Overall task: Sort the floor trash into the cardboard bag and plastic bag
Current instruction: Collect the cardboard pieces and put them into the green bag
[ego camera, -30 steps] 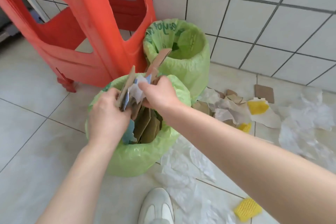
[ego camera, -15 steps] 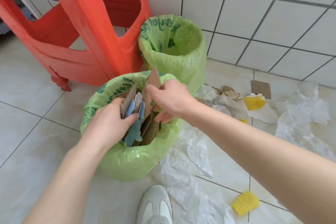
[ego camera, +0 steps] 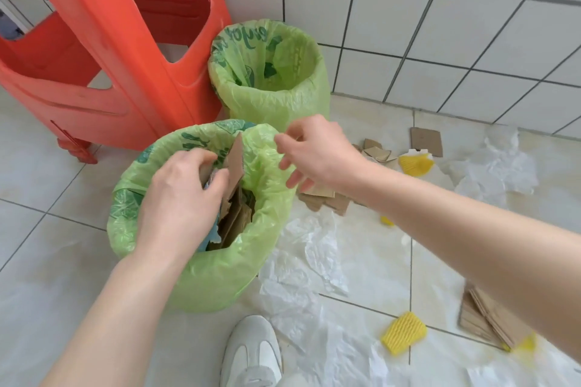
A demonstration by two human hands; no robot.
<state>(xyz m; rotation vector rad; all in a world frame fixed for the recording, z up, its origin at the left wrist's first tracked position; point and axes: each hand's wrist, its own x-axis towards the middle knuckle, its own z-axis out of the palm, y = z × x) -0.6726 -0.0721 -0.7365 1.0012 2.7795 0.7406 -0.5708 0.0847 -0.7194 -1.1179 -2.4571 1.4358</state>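
Observation:
Two green bags stand on the floor. In the near bag (ego camera: 201,280) are several brown cardboard pieces; the far bag (ego camera: 276,104) sits against the wall. My left hand (ego camera: 182,198) reaches into the near bag and grips a bunch of cardboard pieces, one tall piece (ego camera: 236,160) sticking up beside my fingers. My right hand (ego camera: 314,154) hovers just right of that bag's rim, fingers loosely curled and holding nothing. Loose cardboard (ego camera: 426,142), yellow foam netting (ego camera: 404,336) and white plastic sheets (ego camera: 309,248) lie scattered on the tiles to the right.
A red plastic stool (ego camera: 110,56) stands at the left, touching both bags. A tiled wall runs behind. My white shoe (ego camera: 251,355) is at the bottom middle. A stack of cardboard (ego camera: 490,320) lies at the lower right, more plastic (ego camera: 500,166) beyond.
My right hand let go of the tall cardboard piece and drew back to the right of the near bag. My left hand pushed its bunch of pieces lower into the bag.

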